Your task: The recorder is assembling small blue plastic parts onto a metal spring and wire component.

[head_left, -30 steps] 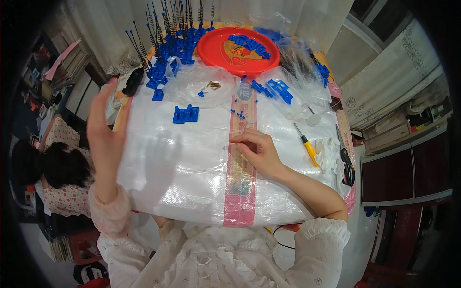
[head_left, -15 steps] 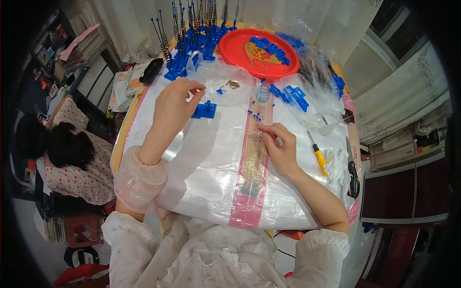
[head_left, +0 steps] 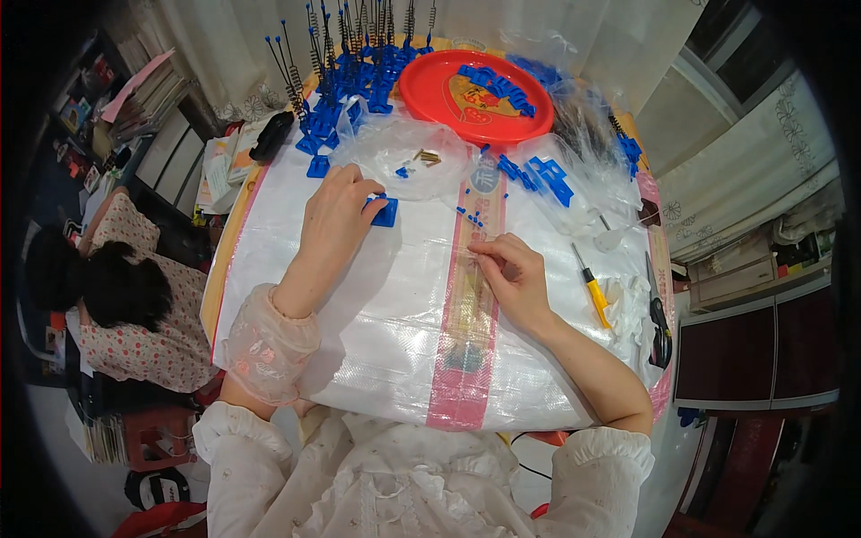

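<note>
My left hand (head_left: 334, 220) is lowered over a small blue plastic part (head_left: 387, 212) left of the table's middle. Its thumb and fingertips close on the near side of that part, covering some of it. To the right, my right hand (head_left: 516, 280) rests low over the printed strip of the white woven sheet (head_left: 377, 332). Its thumb and index finger are pinched together; whatever they hold is too small to make out. Tiny blue pieces (head_left: 469, 216) are scattered just beyond the right fingertips. Short brass-coloured pins (head_left: 428, 157) lie on a clear plastic bag (head_left: 386, 143).
A red plate (head_left: 430, 117) with blue parts stands at the back. Blue stands with black springs (head_left: 318, 117) crowd the back left. On the right lie a yellow-handled screwdriver (head_left: 596, 298), black-handled scissors (head_left: 661, 336) and bagged blue parts (head_left: 549, 182). Another person (head_left: 134, 287) is at the far left.
My left hand has come down onto the blue part, its fingers closing at it. My right hand has shifted slightly left, still pinched. The view has moved a little.
</note>
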The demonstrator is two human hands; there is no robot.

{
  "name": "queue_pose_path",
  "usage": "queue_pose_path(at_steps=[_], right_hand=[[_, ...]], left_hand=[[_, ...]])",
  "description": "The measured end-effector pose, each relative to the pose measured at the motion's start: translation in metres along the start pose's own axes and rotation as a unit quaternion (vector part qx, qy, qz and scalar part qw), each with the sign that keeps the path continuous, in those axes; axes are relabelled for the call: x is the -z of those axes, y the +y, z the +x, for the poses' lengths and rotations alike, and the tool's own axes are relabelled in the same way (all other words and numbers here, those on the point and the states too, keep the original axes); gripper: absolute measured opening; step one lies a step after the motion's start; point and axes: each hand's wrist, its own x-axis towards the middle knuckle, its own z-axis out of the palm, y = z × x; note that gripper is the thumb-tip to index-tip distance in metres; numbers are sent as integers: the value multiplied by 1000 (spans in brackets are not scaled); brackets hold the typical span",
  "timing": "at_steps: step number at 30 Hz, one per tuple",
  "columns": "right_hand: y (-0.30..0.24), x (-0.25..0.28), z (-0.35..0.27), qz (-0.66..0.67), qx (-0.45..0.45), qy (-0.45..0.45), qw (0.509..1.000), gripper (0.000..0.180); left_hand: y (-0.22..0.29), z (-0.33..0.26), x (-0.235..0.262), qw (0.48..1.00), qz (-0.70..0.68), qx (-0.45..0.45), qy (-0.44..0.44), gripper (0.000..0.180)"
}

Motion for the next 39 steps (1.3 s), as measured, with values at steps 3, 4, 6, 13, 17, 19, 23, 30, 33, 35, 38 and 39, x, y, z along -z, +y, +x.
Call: queue_pose_path(at_steps=[3,4,6,13,17,19,23,30,33,35,38,39], right_hand=[[-1,0,2,-12,10,4,1000,22],[-3,0,2,-18,15,7,1000,22],[-9,4,2,-25,2,43,999,21],[-3,6,1,-21,-11,82,996,20],[-9,4,2,-5,-23,68,997,20],[-10,2,3,14,-42,66,997,21],[-8,3,2,6,-28,63,998,21],[-13,4,2,-28,6,-16,999,23],[-18,2,3,-80,69,-63,992,24],[-19,-2,4,-89,87,-73,989,23],[-16,-5,3,-74,65,-75,992,22],[-15,-5,2,-66,50,-78,994,22]], left_hand=[[5,0,6,998,-52,11,-18,16],[9,-1,8,996,-85,17,-32,15],[21,-1,10,987,-149,10,-62,14],[72,-23,-5,956,-261,-71,-111,16],[71,-31,-14,949,-276,-44,-148,19],[71,-32,-15,938,-304,-17,-166,22],[72,-31,-14,926,-325,13,-193,29],[71,-37,-15,945,-261,0,-197,38],[66,-36,-18,933,-288,-8,-215,44],[62,-38,-21,929,-301,-4,-216,45],[61,-37,-21,921,-317,3,-227,46],[61,-36,-20,918,-322,6,-233,46]])
